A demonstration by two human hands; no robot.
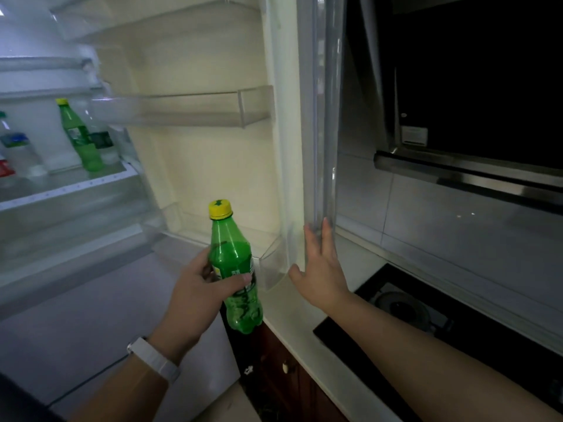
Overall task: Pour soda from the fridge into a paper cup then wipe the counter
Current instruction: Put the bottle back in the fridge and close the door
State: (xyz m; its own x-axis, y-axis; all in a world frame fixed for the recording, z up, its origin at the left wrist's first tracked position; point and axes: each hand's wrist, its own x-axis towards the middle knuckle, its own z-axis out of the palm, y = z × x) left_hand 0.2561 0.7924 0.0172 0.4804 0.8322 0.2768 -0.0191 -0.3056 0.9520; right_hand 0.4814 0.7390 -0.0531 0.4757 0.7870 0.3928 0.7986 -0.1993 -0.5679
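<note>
Fingers of the left grip (195, 286) are curled round the middle of the green soda bottle (231, 257), thumb across the label. It's a full, firm hold. The bottle stands nearly upright in the air, its yellow cap (220, 210) on, just in front of the lowest door bin (268, 254) and above the near end of the surface (292, 324).

Over to the right grip (320, 269): wide open, holding nothing, fingers straight and spread, fingertips laid against the outer edge of the fridge door (323, 117). That reads to me as the push to swing the door shut.

So, how to do it cleanly? I'd draw the bottle back toward the body before the door moves, because that bin corner sits right beside it. Push with flat fingers from the outside face and keep them off the seal, or they get pinched. Keep the bottle level and quiet; it's fizzy, and a jolt now likely means foam at the cap later.

Further out, a second green bottle (80, 138) stands on the fridge shelf (61, 190). To the right, a dark hob (426, 324) is set into the surface, under a range hood (457, 169). No paper cup shows yet.
</note>
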